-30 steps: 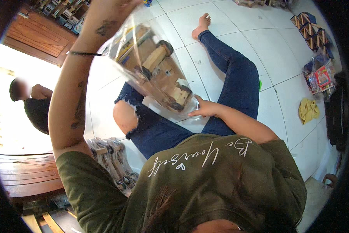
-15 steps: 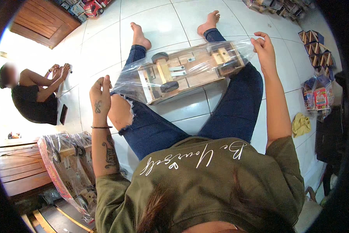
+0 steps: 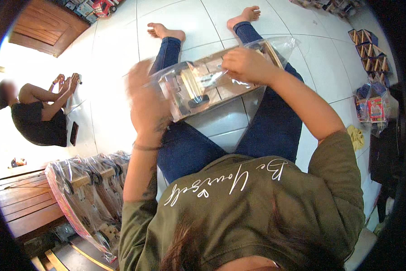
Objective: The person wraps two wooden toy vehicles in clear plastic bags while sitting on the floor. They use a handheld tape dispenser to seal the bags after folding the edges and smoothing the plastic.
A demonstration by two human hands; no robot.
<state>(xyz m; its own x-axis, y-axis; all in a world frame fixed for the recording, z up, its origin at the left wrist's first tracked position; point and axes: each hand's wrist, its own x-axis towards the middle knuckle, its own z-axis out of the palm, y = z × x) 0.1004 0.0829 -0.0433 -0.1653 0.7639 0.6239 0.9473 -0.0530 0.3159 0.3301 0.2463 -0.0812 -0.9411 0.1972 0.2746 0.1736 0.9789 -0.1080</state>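
while a person in a green shirt (image 3: pixel 257 207) is sitting on the white tile floor (image 3: pixel 320 58) with both legs out, a wooden toy truck (image 3: pixel 224 93) is lying across the blue jeans (image 3: pixel 191 142), between the two hands. it is showing its belly, with its black wheels (image 3: pixel 198 101) facing up — and a clear plastic bag (image 3: pixel 282 46) is going around it, with a loose end sticking out on the right.

the left hand (image 3: pixel 149 97) is reaching to the left end of the truck, but it is looking very blurry, so nobody can tell if it is holding the plastic. the right hand (image 3: pixel 245 65) is reaching over the truck's belly, near the middle. its fingers are curling in close, though nobody can tell if they are pinching the bag.

beside the left arm, more wrapped toy trucks (image 3: pixel 92 180) are standing in a row, next to some brown boards (image 3: pixel 29 198). farther off, another person (image 3: pixel 38 113) in black is sitting with bent knees — and a dark flat thing (image 3: pixel 74 134) is lying close by. near the right sleeve, a yellow cloth (image 3: pixel 357 136) is lying on the floor.
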